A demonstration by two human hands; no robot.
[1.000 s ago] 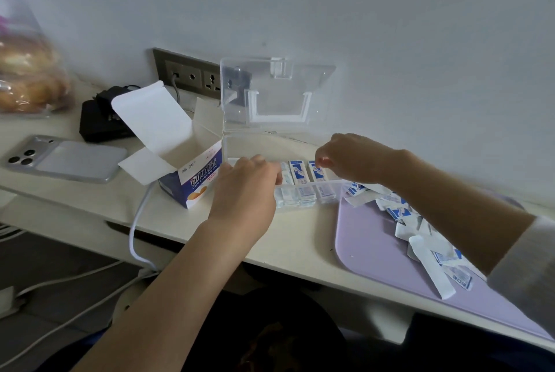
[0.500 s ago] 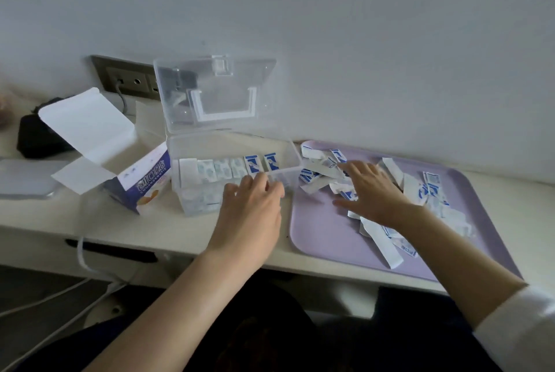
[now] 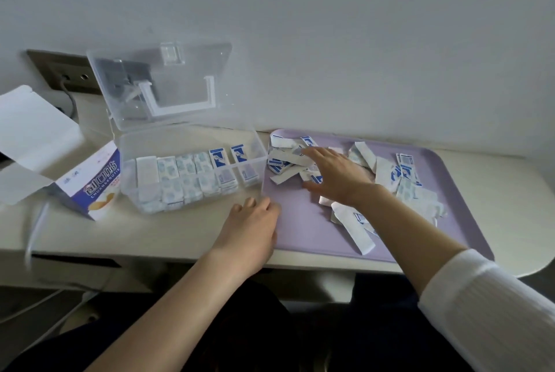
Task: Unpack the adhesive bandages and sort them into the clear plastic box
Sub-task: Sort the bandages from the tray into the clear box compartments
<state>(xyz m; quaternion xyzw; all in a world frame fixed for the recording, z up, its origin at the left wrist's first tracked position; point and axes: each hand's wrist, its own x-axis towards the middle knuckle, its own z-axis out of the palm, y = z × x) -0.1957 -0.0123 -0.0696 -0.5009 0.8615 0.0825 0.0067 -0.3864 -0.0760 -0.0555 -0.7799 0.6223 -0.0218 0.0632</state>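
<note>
The clear plastic box stands on the desk with its lid raised against the wall. Inside, several wrapped bandages stand in a row along the front. To its right a lilac tray holds a loose heap of blue-and-white bandage wrappers. My right hand lies flat, fingers spread, on the wrappers near the tray's back left. My left hand rests on the desk at the tray's left edge, just in front of the box's right corner, holding nothing.
An opened blue-and-white bandage carton with its flap up lies left of the box. A wall socket with a plugged cable sits behind it. The desk's front edge runs just below my left wrist.
My left hand has come off the box's front and moved right to the tray's edge. My right hand reached further back-left over the wrappers. The camera view swung right.
</note>
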